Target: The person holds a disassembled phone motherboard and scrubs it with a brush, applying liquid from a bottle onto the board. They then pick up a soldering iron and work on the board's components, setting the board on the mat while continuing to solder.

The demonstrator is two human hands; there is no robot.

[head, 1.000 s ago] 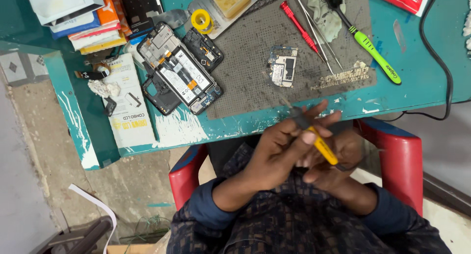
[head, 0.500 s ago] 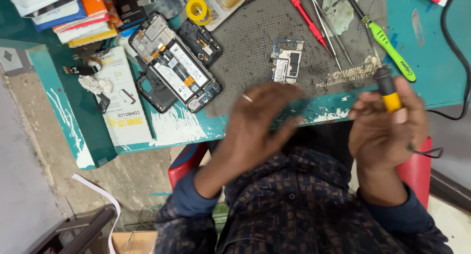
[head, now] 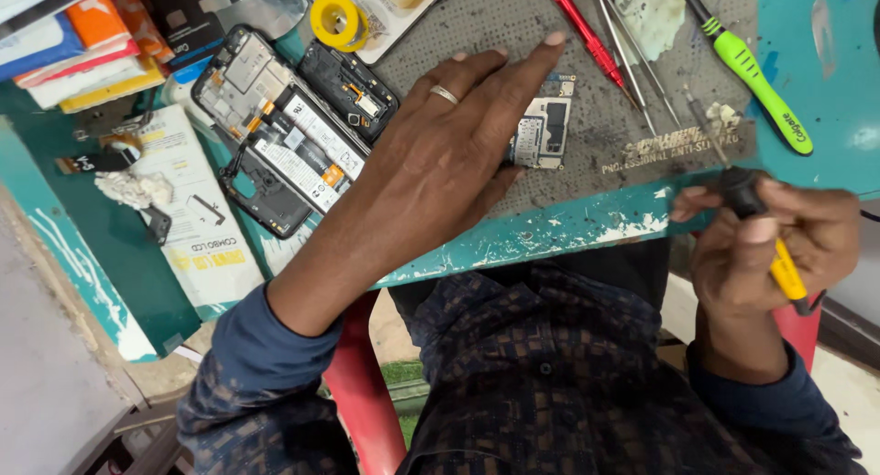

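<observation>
1. Nearest the body, the right hand [head: 779, 246] is clenched around a yellow-handled screwdriver [head: 765, 232] with a black cap, held off the front edge of the surface [head: 568, 232] and not over any part. It would be wise to settle the grip and point the tip away from the lap before bringing it in.

2. The left hand [head: 440, 163] lies spread, palm down, on the grey work mat [head: 632, 117], fingers extended and grasping nothing. Its fingertips rest on or just beside the small circuit board [head: 543, 131]; whether they press it cannot be told.

3. To steady that board well, light pressure on its edges seems best, keeping fingers off the components and leaving its screw points uncovered for the tool.

4. The opened phone frame [head: 275, 140] lies on the surface just left of the left wrist, with a smaller black frame piece [head: 348, 81] near it. The forearm should stay lifted so it does not drag either.

5. Farther back on the mat lie a red-handled driver [head: 587, 35], thin metal picks [head: 623, 44] and a green-handled tool [head: 756, 76], well apart from the board; reaching over them calls for care.

6. A yellow tape roll [head: 337, 19] sits at the far edge.
</observation>
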